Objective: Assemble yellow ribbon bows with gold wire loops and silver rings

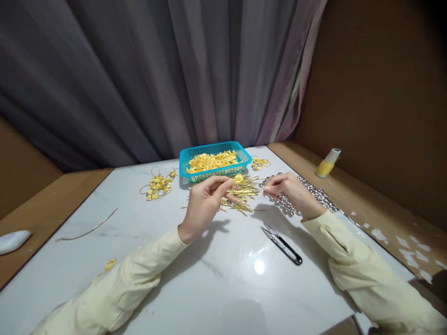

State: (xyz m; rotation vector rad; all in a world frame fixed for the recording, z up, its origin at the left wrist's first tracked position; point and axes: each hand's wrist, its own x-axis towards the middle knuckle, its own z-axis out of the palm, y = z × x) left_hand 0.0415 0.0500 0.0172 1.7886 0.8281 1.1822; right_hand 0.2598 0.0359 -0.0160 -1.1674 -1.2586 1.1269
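My left hand (206, 200) is closed in a pinch on a small yellow ribbon bow (239, 179), held above a pile of gold wire strips (246, 200). Opposite it, my right hand (289, 190) has thumb and forefinger pressed together. Whatever may be between those fingertips is too small to make out. Just beyond and below the right hand lie many silver bells (287, 207). Thread snips (283, 245) with black handles rest on the table in front of the right hand.
Behind the hands stands a blue basket (185, 160) of yellow bows. Yellow bows with bells and loops (159, 186) lie left of it, and more bows (259, 163) right. A spool of yellow thread (327, 164) stands far right. One gold strip (89, 230) lies left.
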